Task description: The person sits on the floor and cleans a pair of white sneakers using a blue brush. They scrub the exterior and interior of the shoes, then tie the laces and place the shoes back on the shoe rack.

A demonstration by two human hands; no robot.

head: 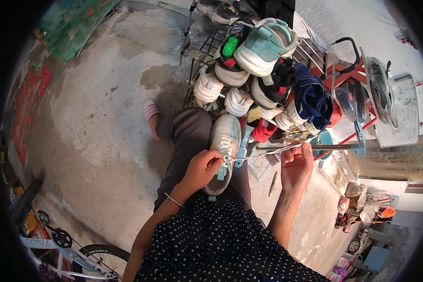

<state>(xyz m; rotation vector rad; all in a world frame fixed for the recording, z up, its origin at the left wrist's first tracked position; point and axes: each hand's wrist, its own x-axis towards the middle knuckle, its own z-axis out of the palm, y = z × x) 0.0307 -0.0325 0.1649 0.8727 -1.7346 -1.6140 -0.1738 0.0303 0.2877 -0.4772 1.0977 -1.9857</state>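
Observation:
A white sneaker [226,130] with pale teal trim rests on my lap, its toe pointing away from me. My left hand [201,169] pinches at the lacing near the shoe's opening; the fingers hide exactly what they grip there. From that spot a white shoelace [255,156] runs taut to the right. Its far part is held between the thumb and fingers of my right hand [298,164], raised well to the right of the shoe. Just right of the sneaker is a blue-handled brush [246,135] with pale bristles.
A wire shoe rack [211,44] packed with sneakers stands directly ahead, a teal and white shoe [264,46] on top. A metal pole with a light blue end [357,148] lies across the right. A bicycle [67,259] is at lower left, a red mat [30,109] at far left.

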